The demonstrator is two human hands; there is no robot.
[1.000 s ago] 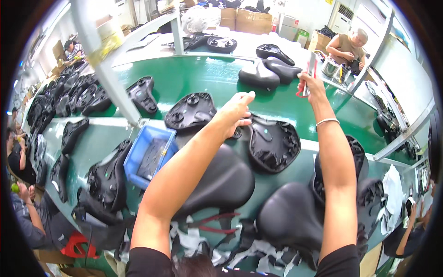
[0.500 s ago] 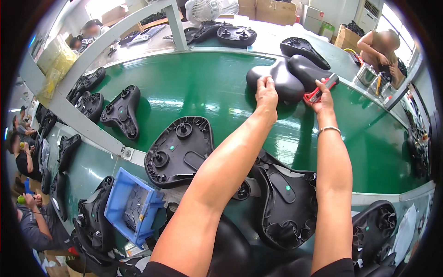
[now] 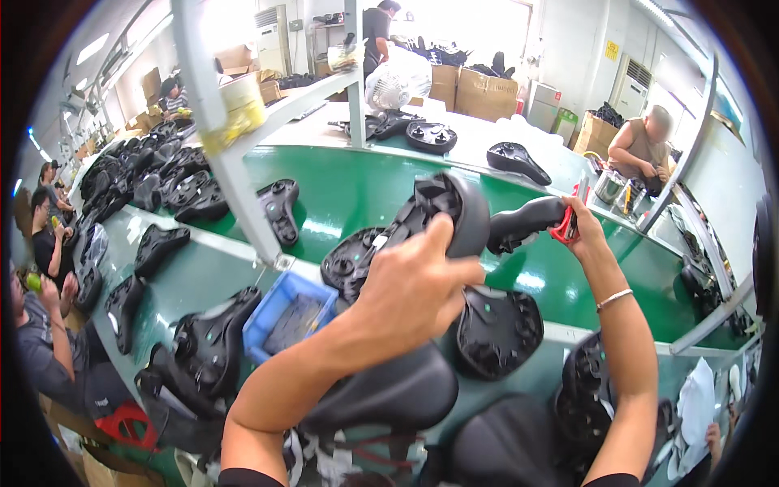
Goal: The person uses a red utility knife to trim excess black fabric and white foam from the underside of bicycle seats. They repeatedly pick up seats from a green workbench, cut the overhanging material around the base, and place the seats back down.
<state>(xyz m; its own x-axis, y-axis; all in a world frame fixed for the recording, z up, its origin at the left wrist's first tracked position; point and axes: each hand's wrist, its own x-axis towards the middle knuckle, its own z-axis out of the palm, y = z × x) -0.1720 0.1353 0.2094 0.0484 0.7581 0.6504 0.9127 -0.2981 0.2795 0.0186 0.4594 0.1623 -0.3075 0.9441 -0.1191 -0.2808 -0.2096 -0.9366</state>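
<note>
Right of the blue bin (image 3: 256,333), an apparent pickup next needs steadiness: the left hand (image 3: 415,280) overlaps a tilted saddle (image 3: 471,215), grasp too blurred to tell; the right hand (image 3: 587,230) clasps a red tool (image 3: 561,233) by another saddle (image 3: 526,221).

Tilted black saddle (image 3: 471,217) is held in blurred left hand (image 3: 410,280), grip partly hidden. Red-handled tool (image 3: 563,230) is gripped in right hand (image 3: 591,235), second saddle (image 3: 531,217) seen against it above green belt (image 3: 377,174). Blue bin (image 3: 270,304) is placed beside upturned saddle (image 3: 213,337).
</note>
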